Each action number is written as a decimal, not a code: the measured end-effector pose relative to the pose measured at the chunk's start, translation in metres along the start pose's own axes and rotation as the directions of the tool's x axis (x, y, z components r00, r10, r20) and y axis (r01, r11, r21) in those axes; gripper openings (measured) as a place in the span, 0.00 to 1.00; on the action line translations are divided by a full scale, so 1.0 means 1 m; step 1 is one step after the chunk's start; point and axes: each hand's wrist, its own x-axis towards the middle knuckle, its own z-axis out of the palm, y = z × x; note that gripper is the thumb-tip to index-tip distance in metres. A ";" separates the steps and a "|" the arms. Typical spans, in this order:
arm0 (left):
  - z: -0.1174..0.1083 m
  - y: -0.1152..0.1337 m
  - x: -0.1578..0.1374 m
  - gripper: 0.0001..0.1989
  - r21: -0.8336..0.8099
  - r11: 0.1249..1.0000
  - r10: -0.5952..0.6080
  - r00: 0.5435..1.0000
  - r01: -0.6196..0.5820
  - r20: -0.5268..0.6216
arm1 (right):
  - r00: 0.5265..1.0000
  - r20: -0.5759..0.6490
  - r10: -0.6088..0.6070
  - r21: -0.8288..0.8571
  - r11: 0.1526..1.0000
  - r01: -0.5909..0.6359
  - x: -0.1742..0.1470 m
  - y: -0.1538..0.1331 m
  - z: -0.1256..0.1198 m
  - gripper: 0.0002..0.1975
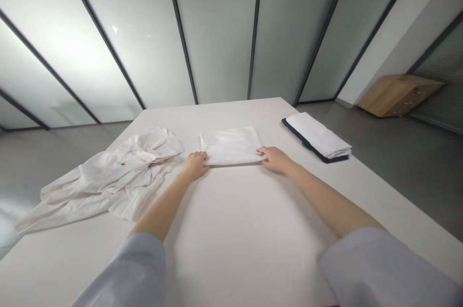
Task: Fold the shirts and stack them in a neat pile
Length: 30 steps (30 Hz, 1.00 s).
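Note:
A white cloth garment (231, 145), folded into a flat rectangle, lies on the middle of the white table (246, 230). Its near left corner is gripped by my left hand (196, 164), the fingers closed on the edge. My right hand (275, 159) pinches the near right corner between thumb and fingers. The near edge runs straight between both hands. At the far left corner of the fold a small bit of fabric sticks up. The fingertips beneath the cloth are hidden.
Left of my left arm, a crumpled white garment (126, 167) spreads to the table's left edge. At the right edge, a folded white cloth (318, 133) rests on a folded dark navy one (321, 155). A wooden cabinet (398, 94) stands on the floor beyond, near frosted glass panels (220, 32).

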 end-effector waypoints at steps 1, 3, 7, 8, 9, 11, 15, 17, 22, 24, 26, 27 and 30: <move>0.007 0.001 -0.004 0.16 -0.033 0.999 -0.037 0.999 0.037 -0.008 | 0.999 0.024 0.025 0.012 1.000 -0.025 -0.003 0.001 0.006 0.20; 0.014 0.003 -0.006 0.20 -0.078 0.994 -0.073 0.996 0.070 -0.044 | 0.998 0.006 0.064 0.023 0.998 -0.064 -0.006 0.001 0.014 0.20; 0.016 0.005 -0.002 0.25 -0.085 0.993 -0.083 0.995 0.078 -0.059 | 0.996 -0.092 0.018 0.071 0.997 -0.011 -0.001 0.002 0.024 0.22; 0.017 0.005 -0.001 0.25 -0.091 0.992 -0.095 0.993 0.089 -0.065 | 0.993 -0.115 0.001 0.092 0.996 0.009 0.000 0.003 0.028 0.22; 0.018 0.004 -0.001 0.25 -0.101 0.990 -0.103 0.992 0.096 -0.072 | 0.991 -0.136 -0.011 0.115 0.993 0.027 0.000 0.005 0.031 0.22; 0.023 0.001 -0.002 0.26 -0.136 0.987 -0.101 0.990 0.087 -0.096 | 0.985 -0.170 -0.020 0.159 0.986 0.047 0.000 0.009 0.037 0.21; 0.030 -0.007 -0.004 0.27 -0.218 0.975 -0.066 0.988 0.033 -0.142 | 0.977 -0.212 0.004 0.256 0.965 0.052 -0.004 0.015 0.041 0.18; 0.029 -0.009 -0.004 0.27 -0.267 0.963 -0.076 0.987 0.036 -0.141 | 0.981 -0.193 0.034 0.326 0.945 0.032 -0.006 0.015 0.040 0.17; 0.021 -0.010 -0.003 0.21 -0.480 0.869 -0.198 0.974 0.123 -0.108 | 0.988 -0.130 0.082 0.401 0.916 -0.024 -0.010 0.011 0.032 0.19; 0.020 -0.012 -0.002 0.19 -0.580 0.796 -0.269 0.960 0.174 -0.080 | 0.988 -0.131 0.078 0.366 0.930 -0.024 -0.010 0.011 0.031 0.22; 0.021 -0.016 -0.002 0.21 -0.657 0.731 -0.293 0.954 0.186 -0.056 | 0.988 -0.149 0.046 0.336 0.942 0.006 -0.008 0.011 0.031 0.22; 0.022 -0.019 -0.001 0.22 -0.679 0.716 -0.270 0.962 0.164 -0.052 | 0.987 -0.160 0.023 0.330 0.943 0.031 -0.007 0.012 0.031 0.20; 0.027 -0.026 0.000 0.23 -0.644 0.765 -0.100 0.991 0.016 -0.094 | 0.981 -0.192 -0.012 0.353 0.932 0.081 -0.004 0.013 0.032 0.11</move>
